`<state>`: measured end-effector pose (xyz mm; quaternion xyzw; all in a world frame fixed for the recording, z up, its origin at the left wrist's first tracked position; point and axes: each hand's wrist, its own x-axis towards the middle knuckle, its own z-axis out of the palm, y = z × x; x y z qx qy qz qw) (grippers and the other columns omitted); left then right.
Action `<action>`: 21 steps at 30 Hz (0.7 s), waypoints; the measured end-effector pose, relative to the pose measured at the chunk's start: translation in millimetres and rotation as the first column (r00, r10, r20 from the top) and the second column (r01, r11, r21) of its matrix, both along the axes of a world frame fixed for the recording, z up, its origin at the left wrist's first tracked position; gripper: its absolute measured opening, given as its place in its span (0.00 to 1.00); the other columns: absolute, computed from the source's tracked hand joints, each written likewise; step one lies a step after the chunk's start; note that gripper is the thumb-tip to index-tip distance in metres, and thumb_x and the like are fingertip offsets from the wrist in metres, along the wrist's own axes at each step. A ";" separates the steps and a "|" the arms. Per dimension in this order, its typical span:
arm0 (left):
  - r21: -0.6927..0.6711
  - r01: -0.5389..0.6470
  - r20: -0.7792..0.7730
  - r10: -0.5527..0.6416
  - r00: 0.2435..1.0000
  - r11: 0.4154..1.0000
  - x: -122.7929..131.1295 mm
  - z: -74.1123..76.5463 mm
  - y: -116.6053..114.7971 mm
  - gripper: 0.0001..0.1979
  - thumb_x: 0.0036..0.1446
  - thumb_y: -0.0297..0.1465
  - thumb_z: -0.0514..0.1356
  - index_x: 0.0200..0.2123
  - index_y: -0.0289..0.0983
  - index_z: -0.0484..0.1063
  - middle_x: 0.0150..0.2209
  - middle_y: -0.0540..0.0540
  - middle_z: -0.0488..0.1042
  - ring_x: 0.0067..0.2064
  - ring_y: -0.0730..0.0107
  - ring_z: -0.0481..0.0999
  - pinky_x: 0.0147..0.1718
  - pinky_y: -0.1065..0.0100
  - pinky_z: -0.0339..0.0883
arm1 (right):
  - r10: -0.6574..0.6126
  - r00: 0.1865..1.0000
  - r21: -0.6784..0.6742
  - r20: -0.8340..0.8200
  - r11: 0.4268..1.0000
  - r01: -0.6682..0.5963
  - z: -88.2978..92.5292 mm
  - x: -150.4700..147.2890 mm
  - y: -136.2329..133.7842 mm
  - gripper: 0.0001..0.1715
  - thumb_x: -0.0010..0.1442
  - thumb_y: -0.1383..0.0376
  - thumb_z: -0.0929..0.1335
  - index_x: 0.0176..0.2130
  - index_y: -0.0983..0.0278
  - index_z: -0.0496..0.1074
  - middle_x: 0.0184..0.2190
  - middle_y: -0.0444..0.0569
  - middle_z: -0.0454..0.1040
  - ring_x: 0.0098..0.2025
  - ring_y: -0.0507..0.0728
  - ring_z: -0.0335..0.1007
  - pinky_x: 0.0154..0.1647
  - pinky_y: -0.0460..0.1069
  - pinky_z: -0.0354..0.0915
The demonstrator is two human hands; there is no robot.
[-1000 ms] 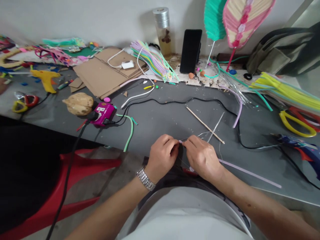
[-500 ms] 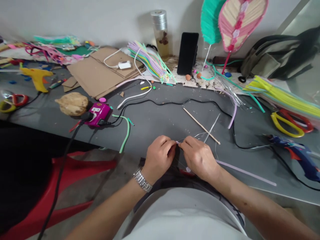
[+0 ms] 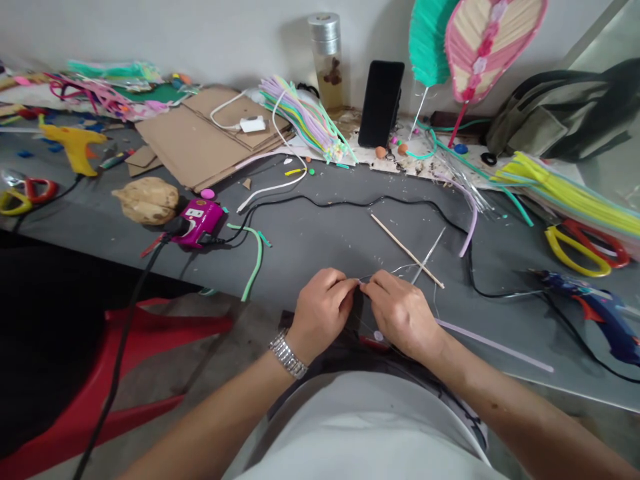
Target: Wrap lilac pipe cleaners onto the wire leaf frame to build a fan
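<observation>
Single head-worn view, taken from above the wearer's chest, facing forward and down across the desk [image 3: 320, 237]; the white shirt [image 3: 365, 427] fills the bottom centre at close range, with both hands [image 3: 406, 317] just below mid-frame, near the lens. The wide field runs back to the wall [image 3: 225, 40] along the top, reaching a red chair [image 3: 165, 327] at lower left and a backpack [image 3: 560, 123] at upper right.

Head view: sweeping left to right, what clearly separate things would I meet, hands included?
Yellow plastic glue gun, magenta boxy power adapter, curved light-green strip, left hand, small lilac piece, right hand, dark-blue glue gun with red trigger.
</observation>
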<state>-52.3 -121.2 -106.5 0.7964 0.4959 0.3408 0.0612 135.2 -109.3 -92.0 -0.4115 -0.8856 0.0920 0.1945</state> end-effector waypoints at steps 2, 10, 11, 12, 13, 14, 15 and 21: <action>0.007 0.001 -0.018 -0.001 1.000 1.000 -0.1 -0.3 -0.2 0.10 0.67 0.23 0.56 0.43 0.35 0.78 0.35 0.43 0.76 0.36 0.65 0.74 0.36 0.65 0.70 | 0.000 1.000 -0.009 -0.002 1.000 0.000 0.2 0.5 0.0 0.18 0.70 0.75 0.60 0.39 0.66 0.77 0.33 0.49 0.71 0.34 0.55 0.66 0.34 0.49 0.58; 0.028 0.010 -0.020 -0.010 1.000 1.000 0.5 0.0 -0.7 0.09 0.67 0.23 0.56 0.41 0.35 0.77 0.35 0.43 0.76 0.37 0.65 0.74 0.37 0.64 0.71 | -0.011 1.000 0.001 -0.010 1.000 0.011 -1.5 0.3 -0.6 0.17 0.70 0.75 0.60 0.36 0.66 0.75 0.32 0.49 0.71 0.33 0.54 0.65 0.34 0.49 0.58; 0.029 0.011 -0.017 -0.010 1.000 1.000 0.4 -0.3 -0.7 0.09 0.66 0.22 0.56 0.41 0.35 0.76 0.35 0.43 0.76 0.37 0.65 0.74 0.37 0.64 0.71 | -0.014 1.000 0.000 -0.011 1.000 0.014 -1.7 0.2 -0.7 0.17 0.70 0.74 0.60 0.36 0.66 0.75 0.32 0.49 0.70 0.33 0.54 0.65 0.34 0.49 0.57; 0.032 0.012 -0.017 -0.011 1.000 0.999 0.3 -0.5 -0.8 0.09 0.66 0.22 0.56 0.40 0.35 0.76 0.35 0.43 0.76 0.37 0.65 0.74 0.36 0.64 0.71 | -0.017 1.000 0.001 -0.011 1.000 0.017 -1.8 0.2 -0.7 0.17 0.71 0.74 0.60 0.35 0.66 0.74 0.32 0.49 0.70 0.33 0.54 0.65 0.34 0.49 0.57; 0.035 0.013 -0.019 -0.012 1.000 0.999 0.2 -0.7 -0.8 0.09 0.66 0.22 0.56 0.39 0.35 0.76 0.35 0.43 0.76 0.37 0.64 0.74 0.36 0.64 0.71 | -0.018 1.000 0.004 -0.011 1.000 0.018 -1.9 0.1 -0.7 0.17 0.71 0.74 0.60 0.35 0.66 0.74 0.32 0.49 0.70 0.33 0.54 0.65 0.34 0.49 0.57; 0.040 0.014 -0.023 -0.013 1.000 0.999 0.2 -0.8 -0.8 0.08 0.66 0.22 0.56 0.39 0.34 0.76 0.35 0.43 0.76 0.37 0.64 0.74 0.36 0.64 0.70 | -0.017 1.000 0.010 -0.011 1.000 0.017 -2.0 0.0 -0.7 0.17 0.71 0.74 0.60 0.35 0.66 0.74 0.32 0.49 0.70 0.33 0.54 0.65 0.34 0.49 0.57; 0.043 0.014 -0.025 -0.013 1.000 0.999 0.2 -0.8 -0.7 0.08 0.66 0.22 0.56 0.39 0.34 0.76 0.34 0.43 0.75 0.37 0.64 0.74 0.36 0.64 0.70 | -0.016 1.000 0.016 -0.011 1.000 0.016 -2.1 -0.1 -0.6 0.17 0.71 0.74 0.60 0.35 0.66 0.74 0.32 0.49 0.70 0.33 0.54 0.65 0.34 0.49 0.57; 0.049 0.010 -0.033 -0.009 0.999 0.999 1.1 0.0 -0.1 0.08 0.66 0.22 0.57 0.40 0.34 0.77 0.34 0.43 0.75 0.36 0.65 0.74 0.36 0.64 0.70 | -0.014 1.000 0.046 -0.006 0.999 0.015 -3.7 -0.4 -0.5 0.17 0.72 0.73 0.60 0.33 0.65 0.72 0.31 0.48 0.70 0.33 0.54 0.64 0.34 0.49 0.57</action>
